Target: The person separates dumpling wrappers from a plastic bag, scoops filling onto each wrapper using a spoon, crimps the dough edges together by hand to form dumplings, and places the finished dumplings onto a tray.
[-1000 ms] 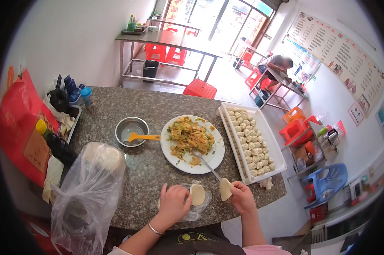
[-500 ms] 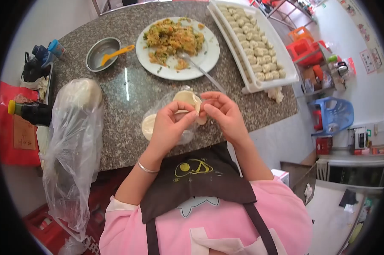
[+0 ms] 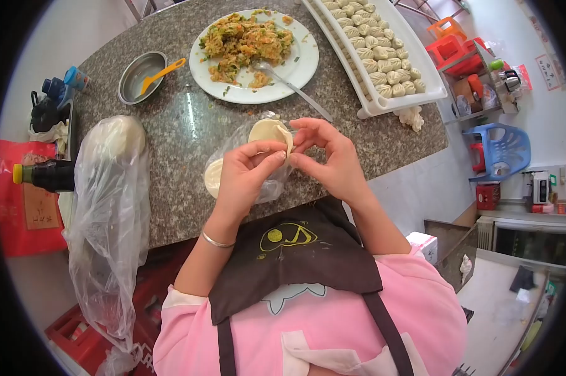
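Between my two hands is a thin dough wrapper (image 3: 287,139), its edge pinched and folded. My left hand (image 3: 246,172) closes thumb and forefinger on its near edge. On the other side, my right hand (image 3: 325,153) pinches the same wrapper, the fingertips of both hands almost meeting. A pale round of dough (image 3: 265,130) shows just behind the fingers; I cannot tell whether it belongs to the held piece. More round wrappers (image 3: 213,178) lie on a clear plastic bag (image 3: 233,145) left of my left hand. Any filling inside the held wrapper is hidden.
Beyond my hands stands a white plate (image 3: 233,93) of chopped filling (image 3: 245,44) with a metal spoon (image 3: 298,93). A steel bowl (image 3: 131,81) holds a yellow spoon (image 3: 164,74). Pleated dumplings (image 3: 383,59) fill a white tray (image 3: 430,81). Bagged dough (image 3: 117,141) lies left.
The view has shifted slightly, so the plate and tray sit higher. My hands stay together on the wrapper, and my right fingers have moved along its folded edge.
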`<state>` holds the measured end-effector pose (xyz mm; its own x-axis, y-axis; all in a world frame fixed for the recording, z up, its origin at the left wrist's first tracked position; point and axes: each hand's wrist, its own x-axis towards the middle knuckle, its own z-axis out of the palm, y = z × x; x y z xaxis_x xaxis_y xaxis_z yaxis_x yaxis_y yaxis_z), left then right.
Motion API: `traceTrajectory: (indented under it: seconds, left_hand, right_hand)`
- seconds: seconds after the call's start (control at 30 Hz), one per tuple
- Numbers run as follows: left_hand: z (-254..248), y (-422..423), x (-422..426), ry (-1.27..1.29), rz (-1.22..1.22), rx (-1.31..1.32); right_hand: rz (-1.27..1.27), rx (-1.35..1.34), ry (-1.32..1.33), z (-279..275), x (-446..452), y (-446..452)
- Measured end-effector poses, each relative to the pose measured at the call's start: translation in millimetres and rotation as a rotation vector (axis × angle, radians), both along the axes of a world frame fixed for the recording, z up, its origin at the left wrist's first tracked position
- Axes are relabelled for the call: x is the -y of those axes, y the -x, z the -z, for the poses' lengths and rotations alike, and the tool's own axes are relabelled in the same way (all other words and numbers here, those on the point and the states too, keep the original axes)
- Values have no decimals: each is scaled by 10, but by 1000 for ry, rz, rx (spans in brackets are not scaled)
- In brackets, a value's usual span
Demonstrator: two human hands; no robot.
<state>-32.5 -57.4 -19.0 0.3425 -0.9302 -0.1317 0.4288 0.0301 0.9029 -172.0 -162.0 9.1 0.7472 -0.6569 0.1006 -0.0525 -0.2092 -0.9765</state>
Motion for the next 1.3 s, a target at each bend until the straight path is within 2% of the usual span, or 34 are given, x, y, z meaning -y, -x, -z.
traceTrajectory:
  seconds: [0.17, 0.33, 0.47, 0.53, 0.57, 0.6, 0.63, 0.77, 0.97, 1.03, 1.17, 1.23, 1.3]
  left_hand:
    - [20, 27, 2, 0, 12, -10]
    - [43, 43, 33, 20, -49, -36]
    - [56, 59, 47, 19, -50, 2]
    - [51, 86, 55, 34, -54, 29]
    - [33, 114, 58, 35, -74, 100]
    - [20, 127, 58, 37, -94, 170]
    - [15, 124, 56, 36, -94, 171]
    - [38, 98, 56, 38, -70, 48]
    - [11, 74, 84, 56, -117, -28]
    - [12, 69, 100, 55, -119, -44]
    - [39, 41, 114, 61, -142, -49]
    - [39, 32, 121, 54, -144, -55]
    - [27, 29, 128, 51, -145, -70]
  right_hand:
    - [52, 13, -47, 58, 25, 2]
    - [5, -10, 197, 34, 39, 4]
    - [24, -68, 196, 38, 45, -2]
    - [39, 90, -271, 117, 87, 4]
    - [39, 91, -272, 152, 109, 1]
    - [43, 145, -387, 182, 133, -6]
    - [46, 199, -503, 199, 143, -9]
    - [-4, 232, -594, 193, 99, -21]
    - [75, 227, -324, 185, 35, -81]
    - [103, -22, 67, 153, 78, -47]
    - [52, -36, 52, 143, 85, -17]
    - [9, -20, 212, 142, 103, -2]
    - [23, -35, 225, 127, 92, -7]
